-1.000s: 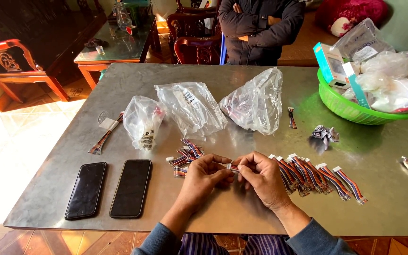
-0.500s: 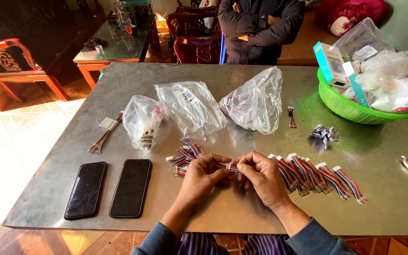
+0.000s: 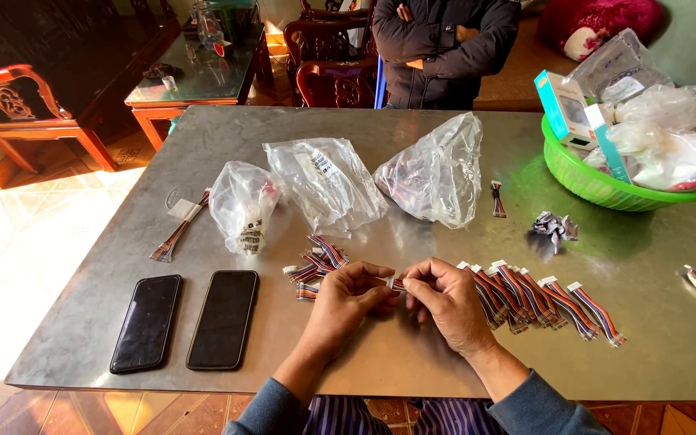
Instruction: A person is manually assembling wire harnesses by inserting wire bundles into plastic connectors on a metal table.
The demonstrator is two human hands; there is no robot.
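— So, from the head view, what's being held?
— Both hands meet over the near edge of the metal table. The left hand and right hand each pinch one small wire harness between fingertips.
— How would it handle?
— Light and floppy, I'd judge; the white connector end is the firm spot to grip.
— Which way does it run?
— Long axis left to right, between the hands. Finished bundles lie just right, loose ones left.
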